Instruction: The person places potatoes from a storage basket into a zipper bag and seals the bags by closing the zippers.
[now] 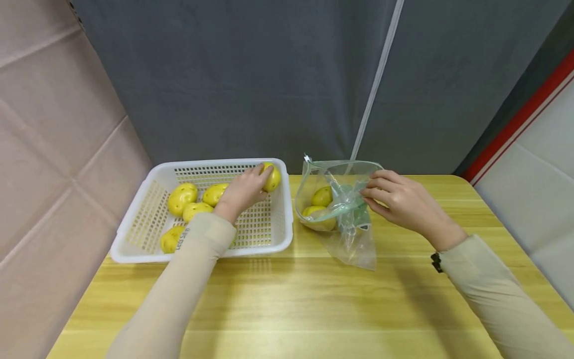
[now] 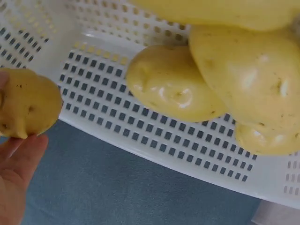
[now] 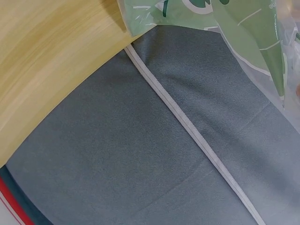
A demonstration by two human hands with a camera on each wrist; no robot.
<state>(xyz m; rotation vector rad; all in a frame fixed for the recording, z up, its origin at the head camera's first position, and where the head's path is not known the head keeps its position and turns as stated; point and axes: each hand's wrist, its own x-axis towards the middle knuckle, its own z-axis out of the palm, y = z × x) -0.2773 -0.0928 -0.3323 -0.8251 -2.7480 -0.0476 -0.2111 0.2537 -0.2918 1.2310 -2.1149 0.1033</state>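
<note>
My left hand grips a yellow potato at the right end of a white plastic basket. In the left wrist view the same potato sits between the fingers near the basket's rim. More potatoes lie in the basket, partly behind my left forearm. To the right stands a clear zip bag with green print, its mouth spread wide and potatoes inside. My right hand pinches the bag's right edge. Green printed film shows at the top of the right wrist view.
Basket and bag rest on a light wooden table. A dark grey curtain with a pale strip hangs behind it. A pinkish padded wall rises at the left, and a white panel with a red edge borders the right.
</note>
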